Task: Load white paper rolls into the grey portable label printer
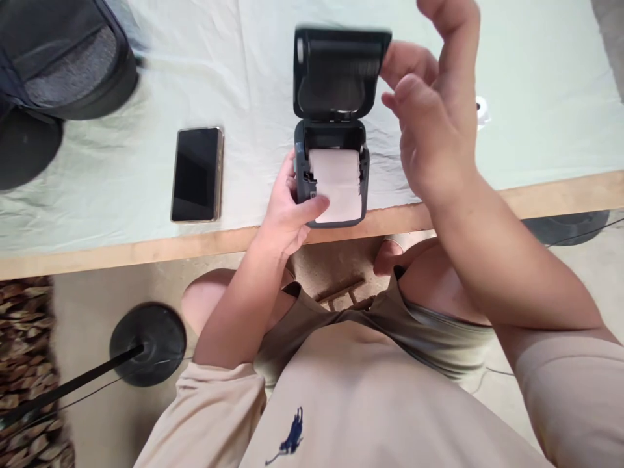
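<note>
A small dark grey label printer (305,185) stands near the table's front edge with its lid (338,71) swung up and open. A white paper roll (338,182) lies inside, its loose end hanging toward me. My left hand (287,211) grips the printer's left side, thumb resting on the paper's edge. My right hand (431,110) hovers raised at the lid's right side, fingers loosely curled, fingertips close to or touching the lid's edge; it holds nothing.
A black phone (197,174) lies face up to the left on the pale cloth (121,169) covering the wooden table (146,250). A dark bag (63,58) sits far left. A round black stand base (149,344) rests on the floor.
</note>
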`<state>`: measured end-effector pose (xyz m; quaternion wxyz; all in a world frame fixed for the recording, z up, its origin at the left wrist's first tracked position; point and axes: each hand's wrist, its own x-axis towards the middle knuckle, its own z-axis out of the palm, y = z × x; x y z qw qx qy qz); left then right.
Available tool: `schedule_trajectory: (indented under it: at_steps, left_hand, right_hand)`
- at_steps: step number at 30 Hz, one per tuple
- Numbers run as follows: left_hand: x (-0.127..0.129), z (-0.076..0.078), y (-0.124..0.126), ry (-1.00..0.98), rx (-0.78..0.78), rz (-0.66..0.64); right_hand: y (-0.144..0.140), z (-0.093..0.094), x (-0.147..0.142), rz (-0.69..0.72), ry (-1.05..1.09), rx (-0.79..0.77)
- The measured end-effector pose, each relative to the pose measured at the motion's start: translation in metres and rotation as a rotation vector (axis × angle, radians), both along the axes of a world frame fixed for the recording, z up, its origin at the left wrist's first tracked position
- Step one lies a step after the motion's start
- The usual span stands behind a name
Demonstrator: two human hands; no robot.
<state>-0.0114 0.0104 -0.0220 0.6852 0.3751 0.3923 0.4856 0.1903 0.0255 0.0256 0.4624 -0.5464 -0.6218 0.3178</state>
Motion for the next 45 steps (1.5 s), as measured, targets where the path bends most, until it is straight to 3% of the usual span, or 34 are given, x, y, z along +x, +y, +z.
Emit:
schedule_trajectory:
  at_steps: [2,4,8,13,19,30,33,37,40,45]
  left_hand:
    - [-0.001,-0.002,0.0,0.005,0.009,0.008]
    - [-0.002,-0.003,-0.001,0.006,0.014,0.016]
    - [-0.002,-0.002,-0.001,-0.039,0.013,-0.025]
    - [0.0,0.007,-0.001,-0.177,-0.015,-0.023]
    - [0.007,0.018,0.001,-0.243,-0.13,0.044]
    - [0.005,0.013,0.007,-0.223,-0.293,0.148]
    - [0.005,0.014,0.007,-0.245,-0.274,0.137]
    - [0.004,0.017,0.003,-0.289,-0.227,0.043]
    - [0.002,0.017,0.001,-0.282,-0.201,-0.03]
    - [0.001,0.016,0.001,-0.229,-0.196,-0.009]
  right_hand:
    - [0.0,-0.002,-0.002,0.016,0.014,0.069]
    - [-0.003,-0.003,-0.003,0.123,-0.008,0.114]
    - [-0.005,-0.009,-0.003,0.282,-0.016,-0.035]
    - [-0.002,-0.017,-0.002,0.312,-0.021,-0.109]
    - [-0.006,-0.012,-0.003,0.334,0.001,-0.121]
    - [-0.007,-0.014,0.008,0.466,0.052,-0.069]
    - [-0.006,-0.013,0.01,0.398,-0.046,0.046]
    - [-0.01,-0.01,0.005,0.12,-0.219,0.283]
    - [-0.017,-0.004,-0.004,-0.023,-0.081,0.326]
    - [-0.023,0.005,-0.012,-0.006,0.151,0.335]
